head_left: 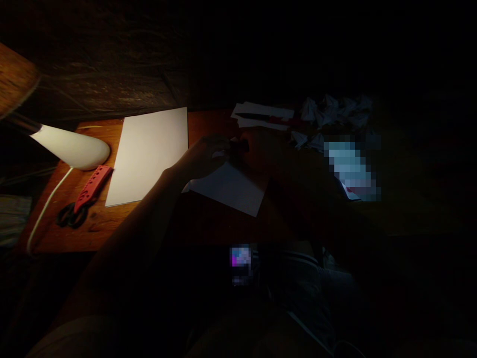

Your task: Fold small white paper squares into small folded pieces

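Lying on a wooden table [102, 227], a white sheet [233, 186] is reached across its far side by the left hand [208, 155] and the right hand [257, 143]. Both hands' fingers are seen bent, but whether anything is gripped cannot be told in the shadow. Warm light is cast on the table's left end, where a white lamp base [80, 147], scissors [88, 194] and more paper [152, 156] are set. Beyond, a rough dark wall [126, 92] is faintly shown. Folded paper pieces [330, 112] are gathered at far right, where the room is lost in darkness.
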Demonstrator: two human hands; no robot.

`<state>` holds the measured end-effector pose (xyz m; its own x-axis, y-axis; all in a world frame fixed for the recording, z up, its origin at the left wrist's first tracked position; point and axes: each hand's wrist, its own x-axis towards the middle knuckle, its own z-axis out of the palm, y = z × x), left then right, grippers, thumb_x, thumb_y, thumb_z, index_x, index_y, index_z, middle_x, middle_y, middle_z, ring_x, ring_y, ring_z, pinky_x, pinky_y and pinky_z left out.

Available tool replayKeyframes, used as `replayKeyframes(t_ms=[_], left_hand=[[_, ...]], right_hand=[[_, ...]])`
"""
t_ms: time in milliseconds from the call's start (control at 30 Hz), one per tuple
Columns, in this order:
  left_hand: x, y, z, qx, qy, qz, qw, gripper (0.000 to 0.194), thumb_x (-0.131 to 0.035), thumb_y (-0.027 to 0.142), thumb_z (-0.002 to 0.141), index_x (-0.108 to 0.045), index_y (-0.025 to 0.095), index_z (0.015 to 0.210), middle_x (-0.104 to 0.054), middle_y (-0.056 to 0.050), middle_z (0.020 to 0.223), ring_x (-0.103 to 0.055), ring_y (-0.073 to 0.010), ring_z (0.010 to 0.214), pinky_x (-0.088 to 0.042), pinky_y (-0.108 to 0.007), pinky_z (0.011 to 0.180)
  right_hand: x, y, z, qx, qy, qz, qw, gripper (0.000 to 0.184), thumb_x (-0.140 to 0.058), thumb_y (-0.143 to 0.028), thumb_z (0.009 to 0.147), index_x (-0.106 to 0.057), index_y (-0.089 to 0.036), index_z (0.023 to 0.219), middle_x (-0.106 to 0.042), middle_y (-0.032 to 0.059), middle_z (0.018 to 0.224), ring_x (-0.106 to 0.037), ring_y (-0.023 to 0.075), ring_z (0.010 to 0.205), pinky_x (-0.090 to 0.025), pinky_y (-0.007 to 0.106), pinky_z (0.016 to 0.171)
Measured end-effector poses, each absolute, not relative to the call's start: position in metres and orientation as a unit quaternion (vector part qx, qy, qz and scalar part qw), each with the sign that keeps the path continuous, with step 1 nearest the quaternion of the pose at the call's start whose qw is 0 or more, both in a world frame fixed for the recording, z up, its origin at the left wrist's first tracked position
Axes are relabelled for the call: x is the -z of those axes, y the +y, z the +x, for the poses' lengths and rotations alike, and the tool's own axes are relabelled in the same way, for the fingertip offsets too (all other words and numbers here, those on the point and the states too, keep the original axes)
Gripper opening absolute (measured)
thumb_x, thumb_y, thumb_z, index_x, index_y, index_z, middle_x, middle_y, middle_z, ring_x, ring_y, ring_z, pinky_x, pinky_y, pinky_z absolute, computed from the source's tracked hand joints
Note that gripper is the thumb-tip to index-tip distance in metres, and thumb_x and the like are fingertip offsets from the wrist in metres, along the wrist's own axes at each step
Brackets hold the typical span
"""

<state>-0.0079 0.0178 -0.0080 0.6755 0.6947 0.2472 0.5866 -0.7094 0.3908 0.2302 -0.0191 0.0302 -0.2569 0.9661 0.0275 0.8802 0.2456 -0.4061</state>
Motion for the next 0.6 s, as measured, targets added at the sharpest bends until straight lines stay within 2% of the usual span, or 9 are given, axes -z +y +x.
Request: replayKeyframes(t_ms=[200,367,600], left_hand=[[0.008,0.018,-0.008,-0.198,0.343,0.908,0.137,0.032,-0.067,0.026,0.103,-0.084,0.022,0.131,-0.084,-0.01,0.137,-0.078,-0.0305,0.133,-0.064,-0.049,0.118],[0.008,0.018,-0.007,-0.193,0.355,0.905,0.135,0.03,-0.068,0.028,0.105,-0.084,0.022,0.129,-0.085,-0.011,0.136,-0.079,-0.0308,0.131,-0.064,-0.049,0.116],[0.005,0.016,-0.007,-0.194,0.352,0.904,0.144,0.032,-0.066,0.028,0.105,-0.085,0.024,0.131,-0.086,-0.009,0.138,-0.079,-0.0303,0.132,-0.064,-0.049,0.118]], right_hand=[[-0.028,-0.018,0.23,-0.155,-0.778,-0.591,0.146,0.024,-0.066,-0.033,0.114,-0.086,-0.022,0.122,-0.086,0.0143,0.13,-0.078,0.0325,0.119,-0.056,0.04,0.093],[-0.029,-0.018,0.231,-0.159,-0.78,-0.587,0.148,0.023,-0.066,-0.034,0.115,-0.085,-0.021,0.118,-0.087,0.0143,0.125,-0.077,0.0309,0.111,-0.054,0.039,0.088],[-0.024,-0.008,0.238,-0.171,-0.797,-0.554,0.168,0.021,-0.071,-0.033,0.11,-0.087,-0.02,0.114,-0.087,0.0105,0.119,-0.073,0.0238,0.101,-0.048,0.034,0.082]])
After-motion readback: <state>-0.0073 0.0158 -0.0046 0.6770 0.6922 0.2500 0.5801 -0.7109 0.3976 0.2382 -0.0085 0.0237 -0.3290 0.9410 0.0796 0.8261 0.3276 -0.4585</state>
